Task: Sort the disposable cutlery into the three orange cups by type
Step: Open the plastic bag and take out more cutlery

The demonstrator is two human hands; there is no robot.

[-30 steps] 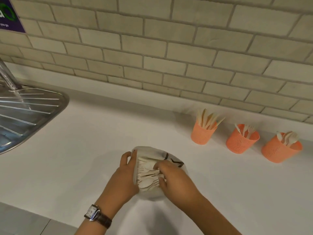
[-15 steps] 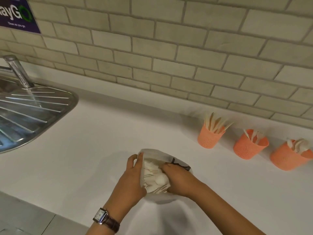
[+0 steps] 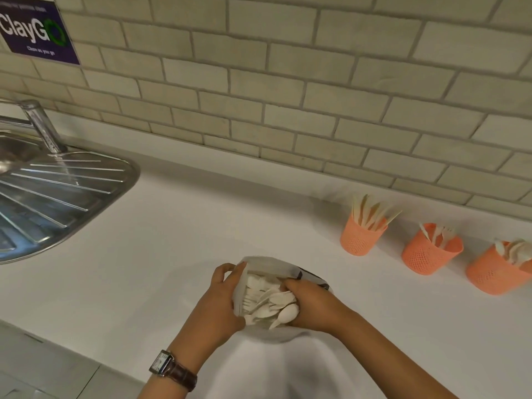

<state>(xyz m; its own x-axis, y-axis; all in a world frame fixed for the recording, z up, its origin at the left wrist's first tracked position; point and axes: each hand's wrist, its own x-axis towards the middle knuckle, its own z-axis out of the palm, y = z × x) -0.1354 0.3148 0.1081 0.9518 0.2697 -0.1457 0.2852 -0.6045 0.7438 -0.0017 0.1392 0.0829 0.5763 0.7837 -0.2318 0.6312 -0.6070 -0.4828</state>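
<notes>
A white bag [image 3: 266, 267] of mixed pale disposable cutlery [image 3: 267, 300] lies on the white counter in front of me. My left hand [image 3: 220, 303] grips the bag's left edge and holds it open. My right hand [image 3: 312, 305] reaches into the bag, fingers curled round several spoons. Three orange mesh cups stand in a row at the right by the wall: the left cup [image 3: 359, 239] holds knives, the middle cup [image 3: 429, 251] forks, the right cup [image 3: 495, 272] spoons.
A steel sink drainboard [image 3: 57, 197] with a tap [image 3: 43, 128] fills the left side. A brick-tile wall [image 3: 288, 96] backs the white counter [image 3: 172, 240]. A purple sign [image 3: 34, 33] hangs at the upper left.
My right hand has dug deeper into the bag and closed round some spoons. The view has shifted, so the sink and cups sit further right and lower.
</notes>
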